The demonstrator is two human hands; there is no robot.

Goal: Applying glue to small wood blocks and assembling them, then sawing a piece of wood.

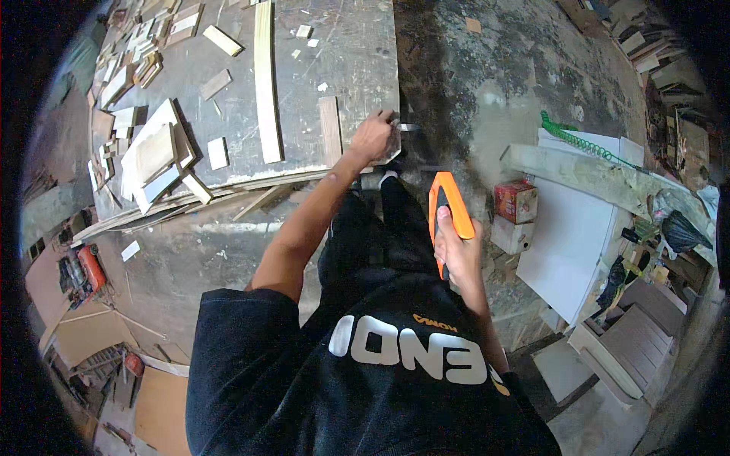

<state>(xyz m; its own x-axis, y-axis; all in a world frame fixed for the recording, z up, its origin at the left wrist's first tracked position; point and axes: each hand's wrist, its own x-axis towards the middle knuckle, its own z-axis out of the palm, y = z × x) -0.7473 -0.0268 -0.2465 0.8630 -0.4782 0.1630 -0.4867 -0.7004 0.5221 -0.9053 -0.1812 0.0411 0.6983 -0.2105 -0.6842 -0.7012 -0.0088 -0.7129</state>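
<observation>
While my left hand (372, 137) clamps the grey board's (334, 68) corner at twelve o'clock to steady it, my right hand (456, 254) grips the orange tool (450, 209) closed, blade-end forward, ready beside it

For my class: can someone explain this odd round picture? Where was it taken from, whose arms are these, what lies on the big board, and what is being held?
There is no machine here. The one picture comes from a wide-angle camera worn on a person's head, looking down, which is why straight edges bend near the rim. The arms are the wearer's own. The left hand reaches out to the near corner of a large grey board and touches its edge. On the board lie a long pale wood strip, a shorter brown strip and many small offcuts. The right hand grips an orange tool; what kind of tool cannot be told. Beyond it stand a white panel and a small red box.
</observation>
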